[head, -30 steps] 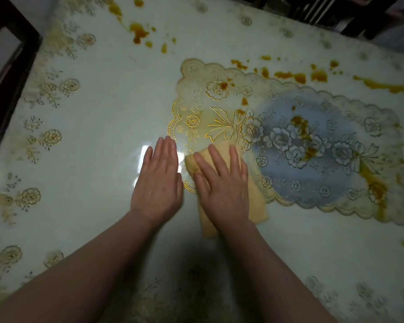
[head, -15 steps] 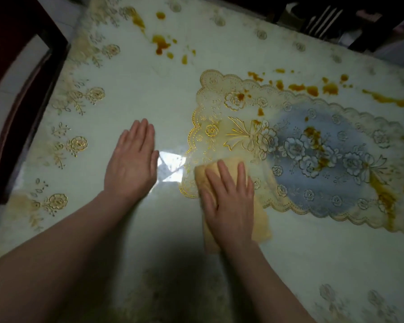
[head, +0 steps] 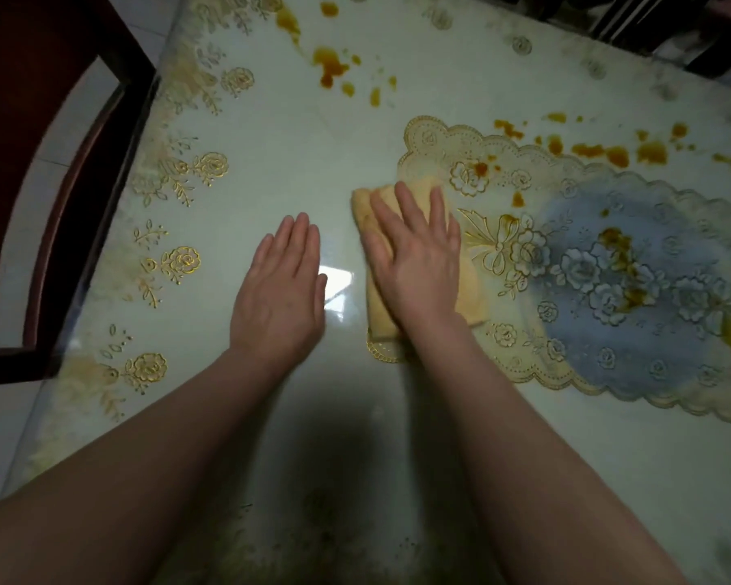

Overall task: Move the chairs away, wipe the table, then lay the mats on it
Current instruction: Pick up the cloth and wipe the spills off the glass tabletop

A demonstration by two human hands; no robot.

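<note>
A pale green glossy table (head: pixel 271 133) with gold flower prints carries orange-brown stains. A folded yellow cloth (head: pixel 469 289) lies at the left end of a lace-edged gold and blue floral mat (head: pixel 634 289). My right hand (head: pixel 414 263) presses flat on the cloth, fingers spread and pointing away from me. My left hand (head: pixel 279 289) rests palm down on the bare table just left of the cloth, fingers together, holding nothing.
A dark wooden chair (head: pixel 60 171) stands against the table's left edge. Orange-brown stains (head: pixel 334 69) dot the far part of the table and the mat. More dark furniture (head: pixel 650 23) stands beyond the far right edge.
My right hand has pushed the cloth away from me along the mat's left end. My left hand slid left, then came back close to the cloth. The view has shifted left, showing more chair.
</note>
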